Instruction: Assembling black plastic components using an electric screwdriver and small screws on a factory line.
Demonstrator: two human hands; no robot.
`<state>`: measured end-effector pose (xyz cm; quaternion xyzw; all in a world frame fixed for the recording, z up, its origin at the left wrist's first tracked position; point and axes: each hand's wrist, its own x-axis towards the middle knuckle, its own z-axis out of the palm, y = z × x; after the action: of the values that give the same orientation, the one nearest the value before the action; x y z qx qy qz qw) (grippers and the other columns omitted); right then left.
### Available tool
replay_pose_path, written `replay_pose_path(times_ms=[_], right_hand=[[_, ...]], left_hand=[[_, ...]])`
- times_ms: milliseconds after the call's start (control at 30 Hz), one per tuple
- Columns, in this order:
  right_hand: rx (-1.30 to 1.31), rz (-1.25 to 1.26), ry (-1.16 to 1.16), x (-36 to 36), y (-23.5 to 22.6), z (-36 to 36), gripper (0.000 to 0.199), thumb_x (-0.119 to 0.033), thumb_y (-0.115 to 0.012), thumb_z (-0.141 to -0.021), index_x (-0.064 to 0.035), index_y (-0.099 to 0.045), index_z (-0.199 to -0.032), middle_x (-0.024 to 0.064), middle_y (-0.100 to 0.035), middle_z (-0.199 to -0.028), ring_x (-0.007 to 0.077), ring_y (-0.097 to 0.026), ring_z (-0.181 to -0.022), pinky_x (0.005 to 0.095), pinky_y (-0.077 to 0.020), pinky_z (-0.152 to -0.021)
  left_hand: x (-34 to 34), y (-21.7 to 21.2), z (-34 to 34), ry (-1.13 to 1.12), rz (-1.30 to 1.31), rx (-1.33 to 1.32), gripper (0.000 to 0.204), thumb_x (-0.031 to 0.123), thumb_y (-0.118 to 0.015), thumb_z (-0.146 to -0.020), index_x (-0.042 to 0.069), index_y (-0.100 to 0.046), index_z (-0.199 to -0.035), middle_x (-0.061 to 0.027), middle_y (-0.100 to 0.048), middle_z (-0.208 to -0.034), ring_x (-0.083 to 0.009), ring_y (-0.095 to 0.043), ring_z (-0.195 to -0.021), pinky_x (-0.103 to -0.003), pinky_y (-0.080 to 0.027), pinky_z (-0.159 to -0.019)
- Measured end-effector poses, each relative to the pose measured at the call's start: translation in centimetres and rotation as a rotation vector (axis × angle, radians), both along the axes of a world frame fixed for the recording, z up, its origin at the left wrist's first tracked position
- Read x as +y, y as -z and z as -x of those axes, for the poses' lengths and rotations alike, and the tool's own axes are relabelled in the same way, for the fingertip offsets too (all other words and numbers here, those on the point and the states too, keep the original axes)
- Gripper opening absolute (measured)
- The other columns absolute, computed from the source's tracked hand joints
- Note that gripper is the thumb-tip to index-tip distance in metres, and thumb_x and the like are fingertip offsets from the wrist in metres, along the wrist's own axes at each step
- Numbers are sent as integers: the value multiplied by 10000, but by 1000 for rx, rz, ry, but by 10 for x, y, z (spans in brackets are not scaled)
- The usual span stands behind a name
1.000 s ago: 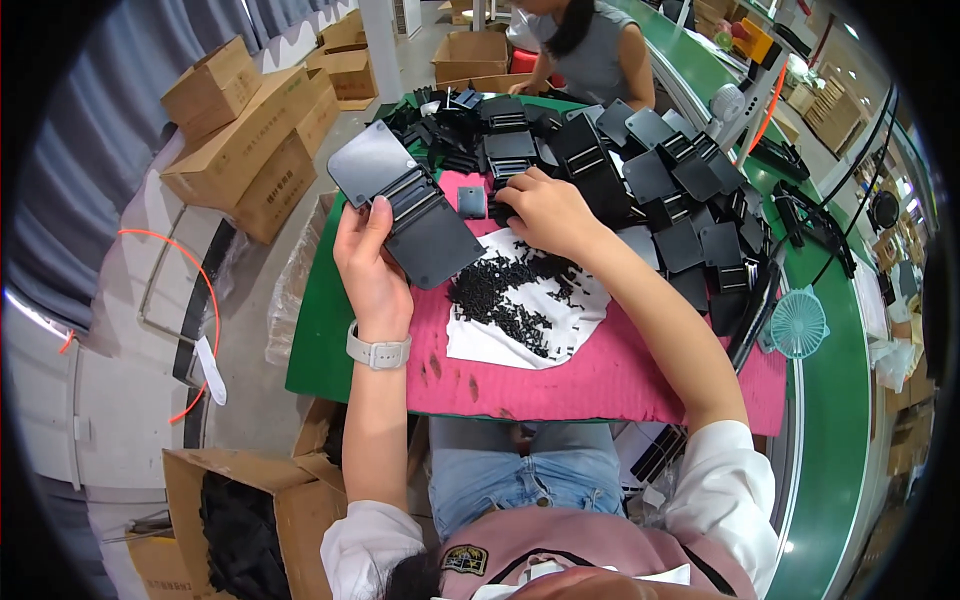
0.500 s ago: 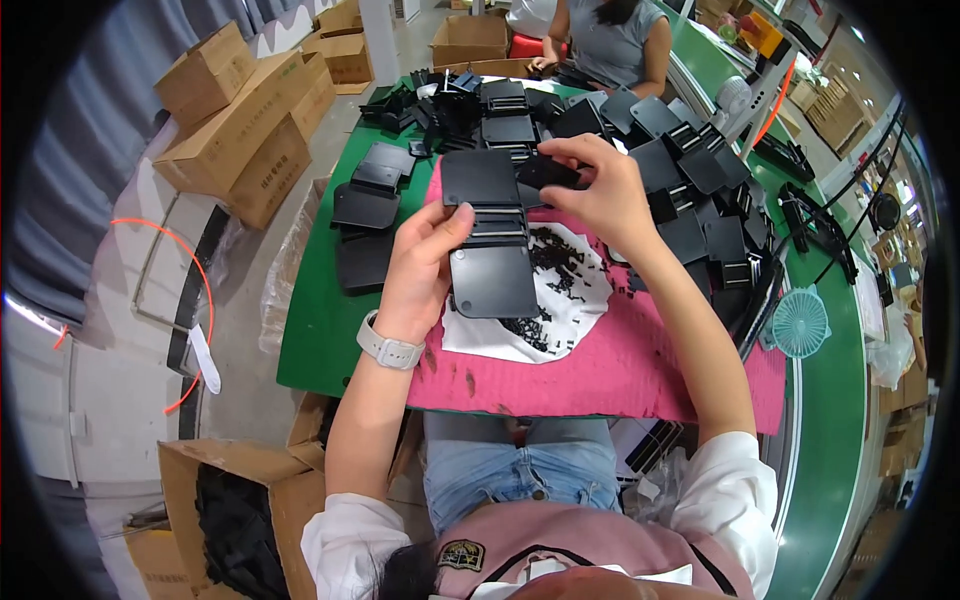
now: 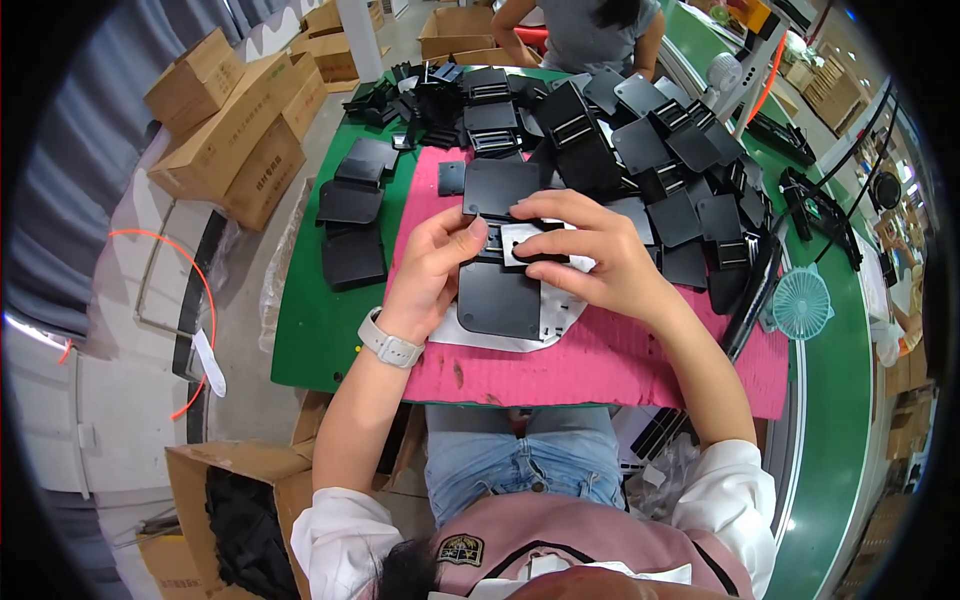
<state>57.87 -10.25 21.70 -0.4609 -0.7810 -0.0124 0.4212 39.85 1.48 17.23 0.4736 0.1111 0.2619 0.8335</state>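
Note:
My left hand grips the left edge of a black two-panel plastic bracket, its thumb at the ribbed middle section. The bracket is held above the pink mat, one flat panel toward me and the other away. In my right hand is a small square plate, which looks pale from here and lies against the bracket's middle. My index finger presses on it; the fingers hide part of the contact. Beneath the hands, a white sheet shows with a few tiny black parts at its edge.
Many black brackets are piled at the far right of the green table. Several more lie at the left. A small dark square piece rests on the pink mat. A turquoise fan stands at right; a person sits opposite.
My right hand has come left and down, bringing the small plate from beside the bracket onto its middle. The bracket has shifted slightly toward me. The person opposite has moved an arm.

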Motion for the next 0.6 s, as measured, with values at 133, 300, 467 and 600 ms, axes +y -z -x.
replay_pose_path(times_ms=[133, 300, 467, 600], right_hand=[[66, 33, 40, -4, 8, -1, 205, -55, -766, -686, -15, -694, -874, 138, -654, -1071, 303, -621, -982, 369, -507, -816], [115, 5, 83, -5, 16, 13, 232, -62, -779, -667, -8, -689, -874, 129, -652, -1076, 296, -619, -963, 378, -510, -797], [40, -13, 173, -10, 14, 22, 266, -73, -784, -637, -43, -688, -883, 114, -639, -1078, 290, -606, -946, 374, -518, -765], [54, -79, 234, -36, 8, 12, 242, -79, -787, -639, -42, -699, -861, 117, -661, -1019, 282, -621, -887, 353, -526, -738]], left_hand=[[-1, 0, -1, 0, -18, 28, 330, 223, -643, -900, 9, -579, -1143, -37, -646, -1001, -91, -604, -889, -235, -477, -769], [-5, -1, -1, 33, -36, 26, 334, 203, -654, -893, 6, -574, -1151, -46, -638, -1026, -89, -600, -890, -223, -476, -755], [-6, 3, -1, 0, -151, 45, 372, 209, -641, -904, -13, -547, -1188, -50, -630, -1039, -82, -592, -903, -203, -473, -732], [-19, -7, -8, 105, -165, -76, 391, 254, -546, -959, -33, -519, -1224, -70, -621, -1049, -100, -589, -893, -226, -486, -695]])
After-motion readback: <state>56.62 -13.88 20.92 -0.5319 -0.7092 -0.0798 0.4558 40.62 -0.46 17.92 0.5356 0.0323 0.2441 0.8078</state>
